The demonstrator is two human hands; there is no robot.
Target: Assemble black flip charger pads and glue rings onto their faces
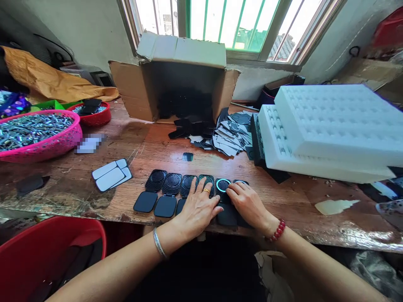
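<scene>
Row of six black hinged square cases, mesh-patterned halves uppermost; laid open along the near edge of the wooden worktable, their plain black flaps toward the person; the fifth case from the left bore a pale blue-edged ring.

Left hand, with gold finger ring and silver bangle; fingers spread, palm down, over the third and fourth cases; thumb reaching out toward the fifth.

Right hand, with red bead bracelet; fingers bunched together and bent, tips at the right side of the ringed case; whether they pinched anything could not be told.

Beyond the row: a small dark rounded piece; an open cardboard box, dark inside; a heap of grey, black and white cut pieces just beside it.

Right: stacked white foam trays.

Left: white-faced rounded panels; a pink basket filled with small metal parts; a smaller red basket behind it.
</scene>
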